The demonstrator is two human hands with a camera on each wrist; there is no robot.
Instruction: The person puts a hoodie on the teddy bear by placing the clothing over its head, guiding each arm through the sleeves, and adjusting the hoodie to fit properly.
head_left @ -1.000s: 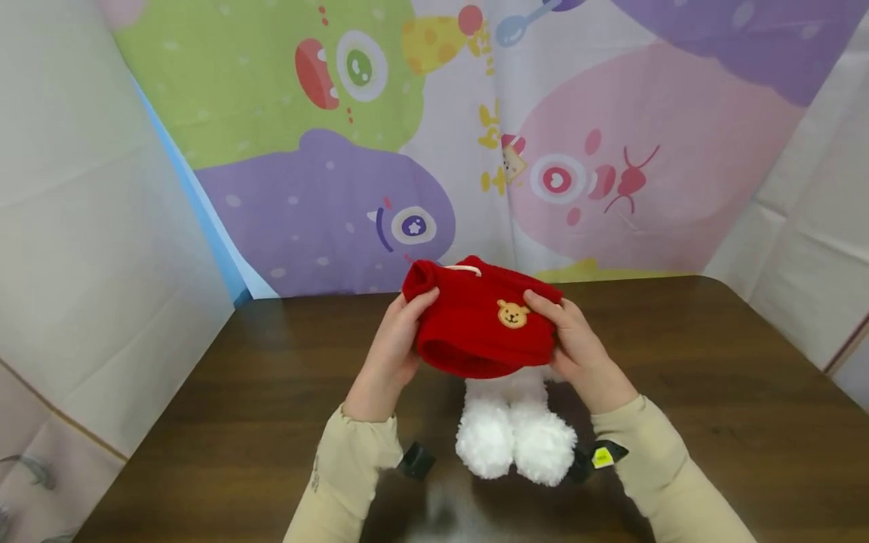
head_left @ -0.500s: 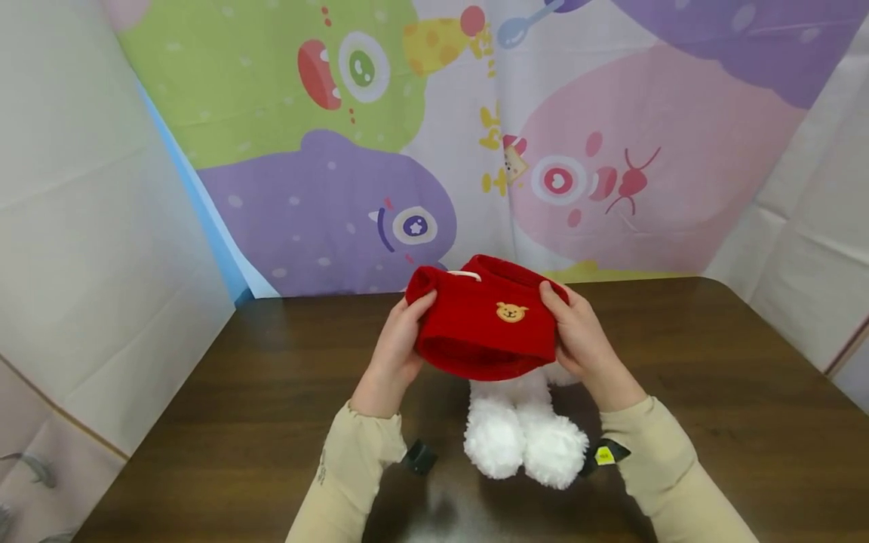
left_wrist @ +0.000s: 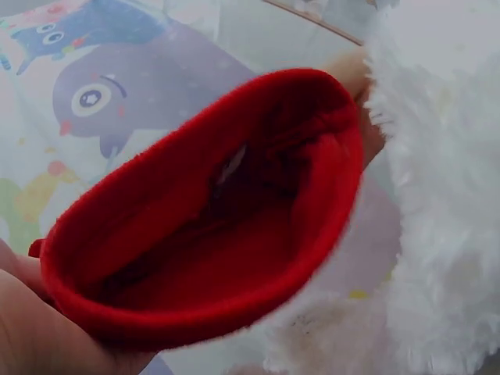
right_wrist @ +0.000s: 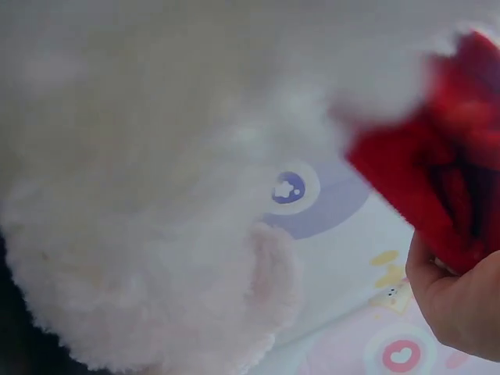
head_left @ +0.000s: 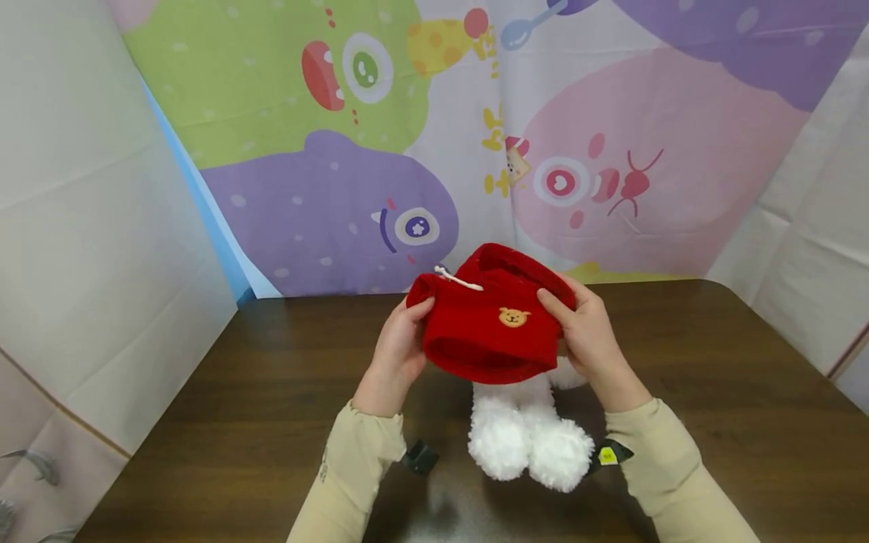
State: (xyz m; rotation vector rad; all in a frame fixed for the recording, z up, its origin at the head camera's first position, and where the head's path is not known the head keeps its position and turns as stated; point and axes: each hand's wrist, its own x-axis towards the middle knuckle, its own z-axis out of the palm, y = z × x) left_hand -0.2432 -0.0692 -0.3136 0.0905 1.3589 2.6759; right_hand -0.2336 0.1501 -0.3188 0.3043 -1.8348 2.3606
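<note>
A small red hoodie (head_left: 475, 324) with a bear-face patch (head_left: 514, 317) and a white drawstring (head_left: 459, 279) is held up over the table. My left hand (head_left: 396, 348) grips its left side, thumb on the front. On the other side my right hand (head_left: 594, 335) pinches the fabric, thumb also in front. The wide bottom hem (left_wrist: 195, 332) gapes in the left wrist view, showing the inside. Behind and below the hoodie is a fluffy white plush toy (head_left: 529, 441); its feet show while the garment hides its upper part in the head view.
The dark wooden table (head_left: 285, 407) spreads around the toy. A cartoon-printed cloth (head_left: 326, 219) hangs along its far edge, with white sheets (head_left: 102, 188) at the sides. Black wrist-camera mounts (head_left: 421, 458) sit under the sleeves.
The right hand has shifted slightly right and the hoodie's upper part has risen and spread wider. More of the drawstring shows. The plush toy's feet appear slightly further right.
</note>
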